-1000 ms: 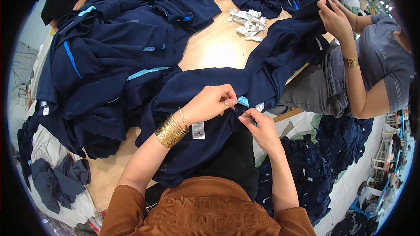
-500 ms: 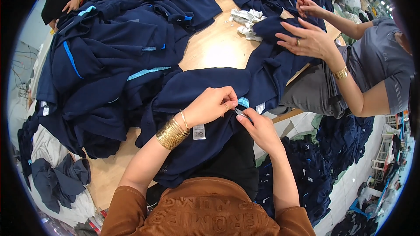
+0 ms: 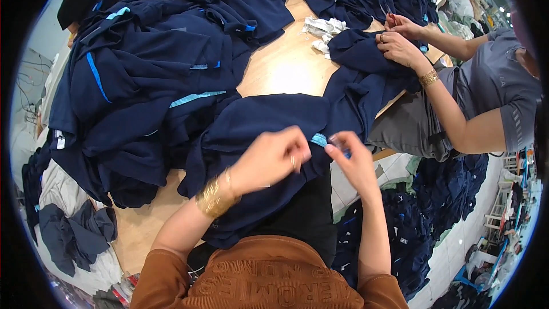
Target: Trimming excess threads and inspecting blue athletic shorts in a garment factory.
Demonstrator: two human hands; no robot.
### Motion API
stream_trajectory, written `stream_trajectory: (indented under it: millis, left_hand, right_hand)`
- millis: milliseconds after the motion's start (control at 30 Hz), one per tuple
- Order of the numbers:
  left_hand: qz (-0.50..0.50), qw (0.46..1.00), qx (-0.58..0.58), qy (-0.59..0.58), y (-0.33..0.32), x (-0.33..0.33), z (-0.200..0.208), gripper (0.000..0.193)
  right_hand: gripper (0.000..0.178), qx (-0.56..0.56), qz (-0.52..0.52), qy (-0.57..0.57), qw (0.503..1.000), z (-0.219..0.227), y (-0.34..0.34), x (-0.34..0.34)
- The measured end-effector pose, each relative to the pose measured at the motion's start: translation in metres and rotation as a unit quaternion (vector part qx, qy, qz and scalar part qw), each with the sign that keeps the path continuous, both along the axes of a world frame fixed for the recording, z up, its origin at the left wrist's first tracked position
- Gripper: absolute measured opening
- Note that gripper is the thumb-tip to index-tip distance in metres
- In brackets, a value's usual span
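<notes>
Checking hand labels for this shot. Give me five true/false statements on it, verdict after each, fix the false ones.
1. Gold bangles circle the wrist of the wearer's left hand. True.
2. The wearer's right hand rests on the white fabric scraps. False: it is near the light-blue tape; the scraps lie farther up the wooden tabletop.
3. The co-worker at right wears a brown T-shirt. False: it is gray.
4. That co-worker holds a red-handled tool. True.
5. The garment before the wearer is white. False: it is navy.
</notes>
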State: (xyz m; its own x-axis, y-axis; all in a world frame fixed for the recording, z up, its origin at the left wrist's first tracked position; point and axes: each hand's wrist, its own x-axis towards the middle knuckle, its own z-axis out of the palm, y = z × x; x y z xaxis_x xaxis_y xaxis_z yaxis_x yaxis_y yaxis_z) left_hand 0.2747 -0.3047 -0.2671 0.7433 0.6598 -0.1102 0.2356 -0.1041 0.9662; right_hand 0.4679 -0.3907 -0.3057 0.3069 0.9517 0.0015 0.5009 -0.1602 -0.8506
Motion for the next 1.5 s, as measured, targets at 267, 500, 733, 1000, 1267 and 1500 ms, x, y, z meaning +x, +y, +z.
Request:
stream_trajectory:
  millis: [267,500,733,1000,1267,1500]
  left_hand:
    - [-0.272,0.961,-0.011,0.042,-0.061,-0.025,0.008,0.017]
    - [0.188,0.863,-0.406,-0.233,-0.025,-0.089,0.021,0.046]
    - [0.293,0.911,-0.25,-0.148,-0.054,-0.139,-0.013,0.032]
    - [0.329,0.863,-0.318,-0.216,-0.071,-0.144,-0.016,0.023]
    - [0.307,0.866,-0.311,-0.242,-0.078,-0.167,-0.015,0.039]
    - [0.139,0.819,-0.271,-0.487,-0.074,-0.207,0.038,0.046]
  right_hand:
    - [0.031,0.012,-0.03,-0.298,0.954,-0.027,0.084,0.002]
    - [0.016,0.092,0.287,0.082,0.95,0.099,0.045,-0.086]
    - [0.015,-0.09,0.514,0.116,0.845,0.061,-0.016,-0.116]
    - [0.019,-0.06,0.084,0.002,0.995,0.049,-0.011,-0.085]
    - [0.024,0.035,0.016,-0.121,0.992,0.032,-0.014,-0.095]
    - [0.014,0.0,-0.031,0.243,0.97,0.086,-0.01,-0.054]
